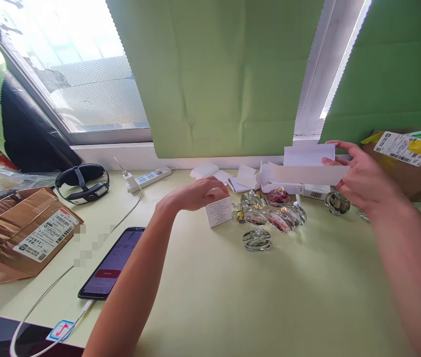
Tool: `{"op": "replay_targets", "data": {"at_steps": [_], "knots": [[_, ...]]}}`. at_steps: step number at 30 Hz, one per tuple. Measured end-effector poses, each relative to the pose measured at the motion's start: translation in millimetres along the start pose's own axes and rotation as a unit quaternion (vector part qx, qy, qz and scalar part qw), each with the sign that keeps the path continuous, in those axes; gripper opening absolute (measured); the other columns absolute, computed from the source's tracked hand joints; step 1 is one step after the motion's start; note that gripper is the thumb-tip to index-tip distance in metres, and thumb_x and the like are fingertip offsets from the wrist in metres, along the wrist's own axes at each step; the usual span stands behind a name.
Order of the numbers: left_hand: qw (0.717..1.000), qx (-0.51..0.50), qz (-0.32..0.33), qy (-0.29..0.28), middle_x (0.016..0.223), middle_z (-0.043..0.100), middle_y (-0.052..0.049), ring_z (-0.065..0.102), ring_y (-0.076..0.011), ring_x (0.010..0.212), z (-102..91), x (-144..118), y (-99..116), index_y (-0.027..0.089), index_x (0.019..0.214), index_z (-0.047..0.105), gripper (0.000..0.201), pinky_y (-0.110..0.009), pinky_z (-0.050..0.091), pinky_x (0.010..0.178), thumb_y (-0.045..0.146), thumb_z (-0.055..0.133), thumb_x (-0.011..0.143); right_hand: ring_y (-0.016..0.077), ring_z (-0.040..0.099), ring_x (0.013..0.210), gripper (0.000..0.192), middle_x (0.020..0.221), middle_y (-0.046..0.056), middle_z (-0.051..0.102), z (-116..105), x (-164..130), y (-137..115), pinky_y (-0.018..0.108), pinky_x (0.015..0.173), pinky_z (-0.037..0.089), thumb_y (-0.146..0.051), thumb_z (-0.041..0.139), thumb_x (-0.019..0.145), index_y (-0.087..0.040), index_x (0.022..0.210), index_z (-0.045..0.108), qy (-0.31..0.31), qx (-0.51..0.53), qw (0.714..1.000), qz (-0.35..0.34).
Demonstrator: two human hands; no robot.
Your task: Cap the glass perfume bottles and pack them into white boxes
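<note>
with the glass bottles (pixel 280 219) clustered on the table (pixel 232 302), we have our left hand (pixel 210 190) just left of them, its fingers at the top edge of a printed white card (pixel 219 213); we cannot tell whether they pinch it. behind the bottles and toward their right, our right hand (pixel 361 178) grasps an open white carton (pixel 303 175) by its right end. well left of the bottles lies a phone (pixel 109 263).

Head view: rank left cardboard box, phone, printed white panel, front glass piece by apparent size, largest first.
Left cardboard box
Phone, partly hidden by forearm
Printed white panel, front glass piece: too alike to rank
</note>
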State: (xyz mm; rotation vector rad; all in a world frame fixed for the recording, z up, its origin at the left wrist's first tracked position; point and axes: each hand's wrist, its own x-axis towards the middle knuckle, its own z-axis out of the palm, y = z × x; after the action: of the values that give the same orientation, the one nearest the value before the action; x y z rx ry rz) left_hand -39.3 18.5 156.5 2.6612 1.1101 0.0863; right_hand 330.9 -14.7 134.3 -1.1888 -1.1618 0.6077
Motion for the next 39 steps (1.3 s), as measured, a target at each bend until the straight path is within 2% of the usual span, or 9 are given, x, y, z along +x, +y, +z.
{"op": "replay_targets", "data": {"at_steps": [3, 6, 11, 19, 22, 26, 31, 35, 39], "knots": [[0.999, -0.005, -0.026, 0.018, 0.13, 0.058, -0.003, 0.057, -0.0198, 0.11, -1.7, -3, 3, 0.032, 0.123, 0.06, 0.035, -0.029, 0.047, 0.083, 0.026, 0.037, 0.097, 0.0122, 0.062, 0.072, 0.053, 0.106, 0.0, 0.068, 14, -9, -7, 0.022, 0.052, 0.05, -0.023, 0.08, 0.075, -0.035, 0.121, 0.057, -0.062, 0.081, 0.992, 0.07], [0.998, -0.024, -0.026, 0.046, 0.133, 0.058, -0.004, 0.056, -0.0208, 0.116, -3.0, -6, 8, 0.03, 0.131, 0.053, 0.035, -0.03, 0.046, 0.087, 0.036, 0.038, 0.099, 0.0136, 0.063, 0.079, 0.046, 0.115, 0.0, 0.066, 27, -18, -13, 0.022, 0.054, 0.055, -0.024, 0.074, 0.081, -0.037, 0.121, 0.055, -0.104, 0.091, 0.987, 0.086], [0.991, -0.105, -0.014, 0.079, 0.147, 0.047, -0.01, 0.05, -0.0254, 0.128, -0.5, -2, 22, 0.03, 0.147, 0.033, 0.073, -0.034, 0.046, 0.097, 0.063, 0.058, 0.087, 0.0177, 0.066, 0.088, 0.043, 0.126, -0.001, 0.062, 50, -31, -17, 0.027, 0.055, 0.062, -0.03, 0.07, 0.086, -0.039, 0.123, 0.052, -0.158, 0.092, 0.979, 0.088], [0.971, -0.195, 0.011, 0.139, 0.143, 0.049, -0.014, 0.057, -0.0237, 0.12, 3.5, 5, 32, 0.027, 0.15, 0.025, 0.072, -0.034, 0.053, 0.091, 0.057, 0.056, 0.092, 0.0221, 0.066, 0.103, 0.04, 0.126, -0.001, 0.062, 66, -49, -26, 0.04, 0.077, 0.066, -0.047, 0.072, 0.084, -0.04, 0.12, 0.053, -0.305, 0.113, 0.943, 0.072], [0.967, -0.191, 0.044, 0.163, 0.144, 0.05, -0.01, 0.057, -0.0215, 0.119, 0.8, 4, 34, 0.03, 0.146, 0.035, 0.057, -0.031, 0.052, 0.09, 0.05, 0.052, 0.096, 0.0214, 0.066, 0.104, 0.026, 0.115, -0.001, 0.067, 66, -53, -35, 0.043, 0.087, 0.063, -0.055, 0.061, 0.091, -0.038, 0.11, 0.058, -0.358, 0.156, 0.916, 0.091], [0.968, -0.138, 0.093, 0.185, 0.133, 0.061, -0.005, 0.06, -0.0192, 0.111, -3.4, 3, 41, 0.026, 0.132, 0.054, 0.037, -0.029, 0.049, 0.087, 0.044, 0.046, 0.101, 0.0246, 0.066, 0.11, 0.033, 0.116, 0.001, 0.069, 66, -55, -38, 0.045, 0.086, 0.062, -0.06, 0.051, 0.094, -0.039, 0.117, 0.062, -0.366, 0.195, 0.903, 0.114], [0.964, -0.113, 0.118, 0.208, 0.12, 0.067, -0.005, 0.062, -0.0162, 0.097, -7.0, -1, 48, 0.023, 0.127, 0.058, 0.033, -0.026, 0.048, 0.078, 0.041, 0.046, 0.102, 0.0266, 0.063, 0.118, 0.043, 0.124, 0.004, 0.069, 72, -52, -31, 0.045, 0.089, 0.061, -0.056, 0.052, 0.094, -0.035, 0.131, 0.06, -0.369, 0.212, 0.889, 0.172], [0.954, -0.092, 0.159, 0.236, 0.126, 0.064, -0.008, 0.061, -0.0183, 0.108, -8.6, -3, 52, 0.025, 0.13, 0.057, 0.033, -0.029, 0.05, 0.085, 0.038, 0.045, 0.102, 0.0244, 0.061, 0.122, 0.039, 0.128, 0.006, 0.069, 78, -53, -30, 0.04, 0.096, 0.058, -0.051, 0.05, 0.097, -0.028, 0.127, 0.063, -0.37, 0.251, 0.871, 0.203], [0.939, -0.06, 0.199, 0.274, 0.127, 0.062, -0.009, 0.055, -0.0207, 0.122, -7.9, -2, 57, 0.025, 0.126, 0.061, 0.029, -0.037, 0.045, 0.103, 0.032, 0.043, 0.103, 0.0233, 0.071, 0.099, 0.038, 0.116, 0.006, 0.073, 80, -58, -34, 0.038, 0.075, 0.063, -0.046, 0.053, 0.096, -0.028, 0.128, 0.061, -0.391, 0.257, 0.849, 0.245]]}}
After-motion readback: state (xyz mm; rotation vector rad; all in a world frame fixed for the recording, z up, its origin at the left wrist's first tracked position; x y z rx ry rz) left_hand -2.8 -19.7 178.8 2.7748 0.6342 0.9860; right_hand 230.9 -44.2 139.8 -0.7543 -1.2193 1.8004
